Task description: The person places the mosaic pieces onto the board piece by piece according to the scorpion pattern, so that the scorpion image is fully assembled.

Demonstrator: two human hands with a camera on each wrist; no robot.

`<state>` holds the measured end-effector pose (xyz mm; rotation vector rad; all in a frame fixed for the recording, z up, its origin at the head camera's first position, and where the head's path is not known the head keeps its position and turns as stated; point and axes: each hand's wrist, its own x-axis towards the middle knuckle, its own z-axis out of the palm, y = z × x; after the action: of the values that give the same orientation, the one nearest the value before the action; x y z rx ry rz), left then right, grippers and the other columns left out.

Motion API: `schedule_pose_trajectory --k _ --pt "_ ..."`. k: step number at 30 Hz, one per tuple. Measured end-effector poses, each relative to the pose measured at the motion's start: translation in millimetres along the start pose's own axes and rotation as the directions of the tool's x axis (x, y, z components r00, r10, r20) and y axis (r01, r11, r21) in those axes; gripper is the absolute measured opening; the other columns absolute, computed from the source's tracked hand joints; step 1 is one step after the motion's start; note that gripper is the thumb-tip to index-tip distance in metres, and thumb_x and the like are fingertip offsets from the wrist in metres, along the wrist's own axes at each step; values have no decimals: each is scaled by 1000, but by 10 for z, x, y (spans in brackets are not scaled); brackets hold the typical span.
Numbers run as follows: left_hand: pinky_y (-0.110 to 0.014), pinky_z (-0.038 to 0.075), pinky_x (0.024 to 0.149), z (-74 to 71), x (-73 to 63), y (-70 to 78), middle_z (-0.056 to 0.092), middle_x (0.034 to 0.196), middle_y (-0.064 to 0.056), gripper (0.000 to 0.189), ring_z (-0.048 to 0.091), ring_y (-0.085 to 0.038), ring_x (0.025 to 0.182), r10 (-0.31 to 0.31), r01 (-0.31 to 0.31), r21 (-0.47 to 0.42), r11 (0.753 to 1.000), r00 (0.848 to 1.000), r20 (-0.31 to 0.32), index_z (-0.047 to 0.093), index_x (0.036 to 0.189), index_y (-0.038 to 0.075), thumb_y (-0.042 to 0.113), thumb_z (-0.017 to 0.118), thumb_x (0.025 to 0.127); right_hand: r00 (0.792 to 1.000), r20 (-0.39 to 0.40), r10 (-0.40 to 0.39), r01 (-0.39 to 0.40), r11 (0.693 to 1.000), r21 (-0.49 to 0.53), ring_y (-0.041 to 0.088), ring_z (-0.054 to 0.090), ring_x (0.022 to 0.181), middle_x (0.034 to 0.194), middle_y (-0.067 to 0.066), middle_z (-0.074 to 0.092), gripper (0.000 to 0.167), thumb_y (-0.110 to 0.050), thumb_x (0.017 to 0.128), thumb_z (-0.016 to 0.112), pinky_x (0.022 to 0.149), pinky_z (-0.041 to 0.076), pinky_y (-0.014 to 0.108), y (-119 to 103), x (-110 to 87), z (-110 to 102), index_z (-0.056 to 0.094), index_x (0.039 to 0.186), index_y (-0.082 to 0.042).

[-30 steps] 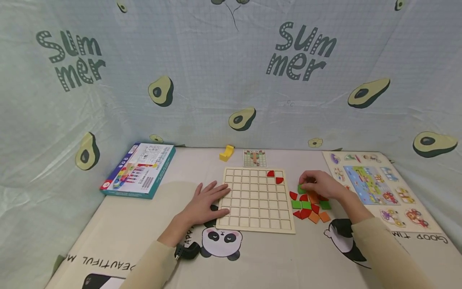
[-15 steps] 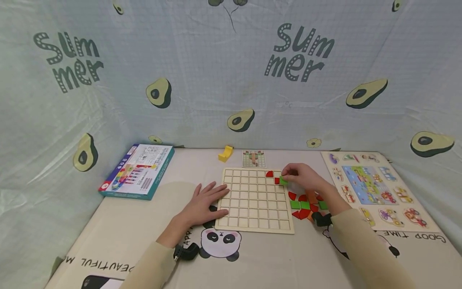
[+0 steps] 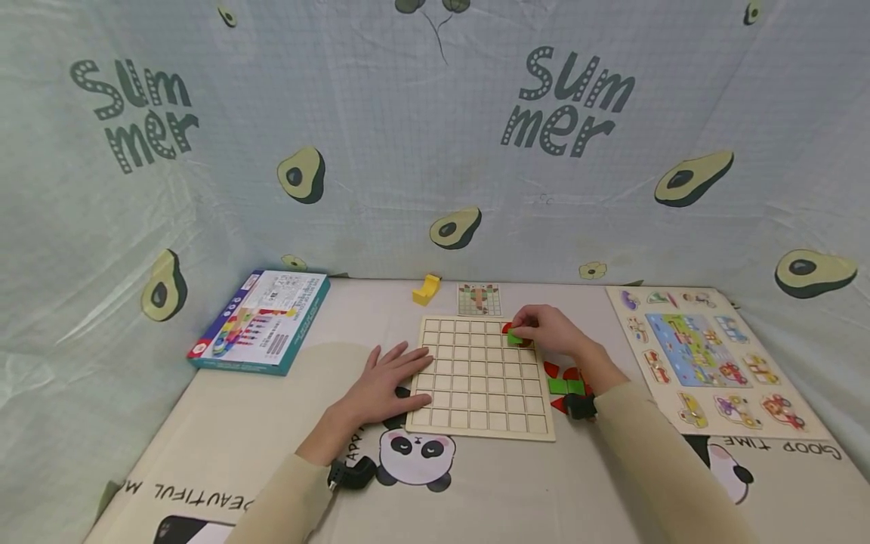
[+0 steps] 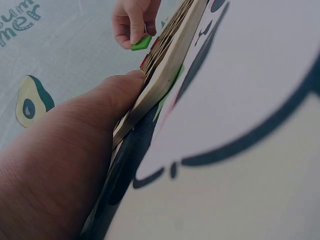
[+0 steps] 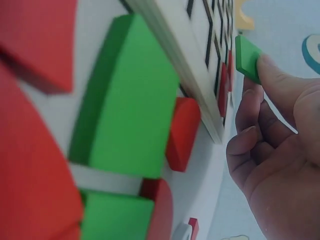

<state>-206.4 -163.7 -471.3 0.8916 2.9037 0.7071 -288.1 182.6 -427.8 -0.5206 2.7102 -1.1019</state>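
Observation:
My right hand (image 3: 550, 332) pinches a green square tile (image 3: 514, 338) between thumb and fingers, just over the upper right of a wooden grid board (image 3: 469, 389). In the right wrist view the same green tile (image 5: 248, 59) is held clear of the board's face. A red quarter-round piece (image 3: 507, 328) sits in a top-row cell; another beside it is mostly hidden by the hand. My left hand (image 3: 387, 385) lies with spread fingers on the board's left edge; the left wrist view shows its thumb (image 4: 120, 92) on the rim.
Loose green tiles (image 3: 566, 387) and red pieces (image 3: 552, 369) lie right of the board, partly behind the right wrist. A small pattern card (image 3: 479, 300) and a yellow block (image 3: 427, 290) are behind it. A boxed set (image 3: 261, 325) stands left, a picture puzzle board (image 3: 714, 355) right.
My right hand has carried the green tile from the loose pile leftward to above the board's upper right. My left hand stays on the board's edge.

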Motion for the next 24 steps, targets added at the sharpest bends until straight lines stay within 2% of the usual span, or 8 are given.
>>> schedule_pose_trajectory --k 8,16,24 --pt "-63 1 117 8 2 -9 37 160 2 73 18 -31 152 2 -2 7 1000 1000 0 47 154 20 57 64 93 1000 3 26 -26 999 -44 23 55 84 90 5 64 8 -14 100 65 81 47 38 -18 28 59 66 97 -7" --pt "-63 1 117 14 5 -11 38 160 2 73 18 -31 152 7 -7 10 1000 1000 2 47 154 20 57 63 93 1000 16 -1 3 995 -100 21 56 85 93 3 65 10 -16 99 68 82 48 39 -21 52 69 68 99 -6" --pt "-64 2 117 13 5 -17 38 160 1 73 19 -31 152 11 -11 7 1000 1000 -6 47 153 20 57 64 93 999 36 -14 18 993 -114 20 57 82 91 3 65 10 -13 94 73 80 50 39 8 56 69 70 100 -5"
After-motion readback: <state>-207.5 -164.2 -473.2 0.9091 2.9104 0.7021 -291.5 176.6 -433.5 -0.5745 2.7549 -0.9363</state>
